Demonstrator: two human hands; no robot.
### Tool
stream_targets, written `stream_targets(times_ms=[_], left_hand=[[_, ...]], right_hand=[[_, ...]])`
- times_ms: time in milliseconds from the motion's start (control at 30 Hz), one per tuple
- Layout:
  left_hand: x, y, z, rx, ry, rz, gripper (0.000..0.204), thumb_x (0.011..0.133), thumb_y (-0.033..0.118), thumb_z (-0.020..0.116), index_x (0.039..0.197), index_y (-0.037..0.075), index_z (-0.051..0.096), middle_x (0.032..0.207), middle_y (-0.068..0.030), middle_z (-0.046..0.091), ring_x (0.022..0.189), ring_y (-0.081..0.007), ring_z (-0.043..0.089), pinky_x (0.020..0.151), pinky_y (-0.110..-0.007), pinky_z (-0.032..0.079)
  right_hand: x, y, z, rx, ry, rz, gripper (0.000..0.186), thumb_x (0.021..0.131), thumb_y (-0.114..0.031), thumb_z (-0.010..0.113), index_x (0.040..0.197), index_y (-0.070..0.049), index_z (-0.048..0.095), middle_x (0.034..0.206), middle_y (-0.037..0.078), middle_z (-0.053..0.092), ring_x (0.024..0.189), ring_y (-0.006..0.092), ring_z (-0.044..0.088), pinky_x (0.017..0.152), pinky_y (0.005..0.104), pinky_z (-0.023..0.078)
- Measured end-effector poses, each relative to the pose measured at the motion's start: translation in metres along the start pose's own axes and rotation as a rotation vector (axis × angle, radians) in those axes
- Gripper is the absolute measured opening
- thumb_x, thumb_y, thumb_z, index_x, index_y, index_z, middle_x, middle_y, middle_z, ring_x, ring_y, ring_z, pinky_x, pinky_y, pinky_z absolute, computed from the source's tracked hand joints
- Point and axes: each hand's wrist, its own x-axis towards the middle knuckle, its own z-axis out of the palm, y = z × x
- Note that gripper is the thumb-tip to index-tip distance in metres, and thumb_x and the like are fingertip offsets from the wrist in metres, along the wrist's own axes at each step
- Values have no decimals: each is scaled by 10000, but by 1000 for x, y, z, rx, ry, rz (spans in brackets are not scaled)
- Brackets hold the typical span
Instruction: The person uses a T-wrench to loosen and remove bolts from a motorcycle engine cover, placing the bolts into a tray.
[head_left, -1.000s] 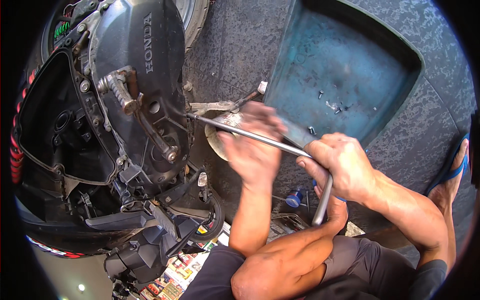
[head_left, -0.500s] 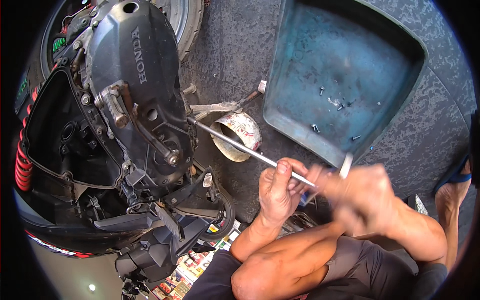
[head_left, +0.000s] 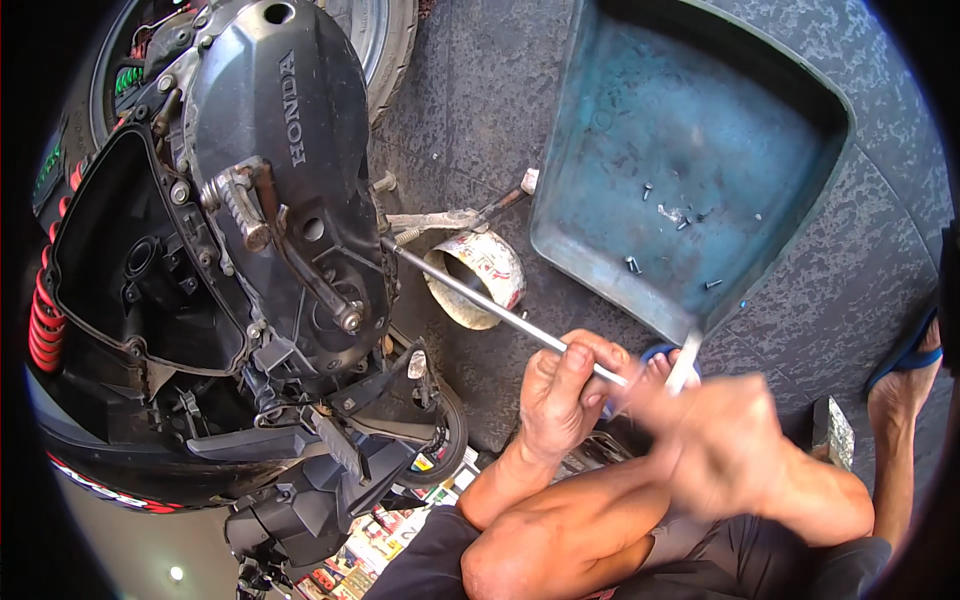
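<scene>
A long silver T-handle wrench [head_left: 495, 310] slants from the edge of a motorbike's black engine cover [head_left: 335, 175] down to my hands. Its dark socket end meets the lower right edge of the cover; the fastener there is hidden. My left hand [head_left: 562, 395] is closed round the shaft near the handle. Smeared by motion, my right hand [head_left: 720, 440] is at the handle end, and a pale bar sticks out beyond its fingers. A rusty kick-start lever [head_left: 320, 280] lies across the cover.
A blue-green tray [head_left: 590, 290] at the upper right holds several small bolts [head_left: 633, 265]. Under the shaft sits a stained whitish ring-shaped container [head_left: 500, 262]. An open black housing [head_left: 150, 330] and a red coil spring [head_left: 46, 330] are at left. A sandalled foot [head_left: 900, 385] stands at far right.
The view has shifted slightly, so the motorbike sits a little further right. My right hand and the handle bar have turned a little; my left hand still grips the shaft.
</scene>
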Motion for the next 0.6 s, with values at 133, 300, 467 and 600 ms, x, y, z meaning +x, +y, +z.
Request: stream_targets(times_ms=[133,300,467,600], left_hand=[[3,-3,-4,-80,-88,98,333,1032,264,529,905,-16,657,675,-9,535,541,-56,362,719,-288,401],[-4,3,-3,-47,37,65,327,1038,252,520,885,-1,659,622,17,494,531,-60,339,682,-286,379],[7,2,-3,-106,-30,162,314,1038,237,520,884,0,655,648,10,527,541,-55,354,647,-278,363],[2,7,-8,-86,78,114,310,1035,230,528,860,1,644,684,-3,550,566,-49,381,634,-255,362]], right_hand=[[-16,28,11,-345,-209,61,426,778,-51,638,1199,17,637,560,101,591,464,260,603,445,365,491],[1,9,-11,-155,76,-241,506,742,-8,625,1248,7,617,585,91,560,492,255,587,453,365,466],[-18,25,12,-383,-256,30,458,770,-100,629,1224,-41,602,645,89,615,530,306,608,543,433,523],[-12,18,0,-173,-54,-146,528,744,-61,662,1263,18,599,678,91,615,534,260,601,491,376,501]])
